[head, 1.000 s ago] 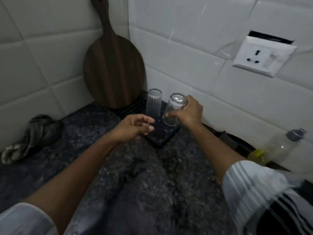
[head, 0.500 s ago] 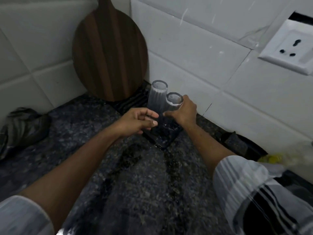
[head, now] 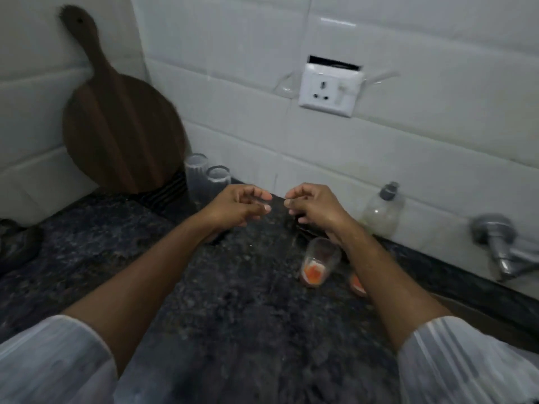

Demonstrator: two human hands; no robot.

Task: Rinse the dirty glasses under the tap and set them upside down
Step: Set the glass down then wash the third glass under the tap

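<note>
Two clear glasses stand upside down side by side on a dark mat by the wall: a taller one [head: 196, 173] and a shorter one [head: 218, 180]. My left hand [head: 237, 207] and my right hand [head: 313, 205] hover in front of them, empty, fingers loosely curled and apart. A dirty glass [head: 318, 262] with orange residue stands upright under my right wrist. A second dirty glass [head: 356, 284] with orange at its bottom is mostly hidden behind my right forearm. The tap [head: 501, 246] sticks out of the wall at the far right.
A round wooden board [head: 119, 126] leans in the corner. A plastic bottle [head: 382, 209] stands against the tiles right of my hands. A wall socket [head: 329, 91] sits above. A dark cloth [head: 14, 243] lies at the left edge of the speckled counter [head: 248, 316].
My right hand has let go of the shorter glass, now upside down beside the taller one. Both hands have pulled back from the glasses, and the view has swung right, showing dirty glasses and tap.
</note>
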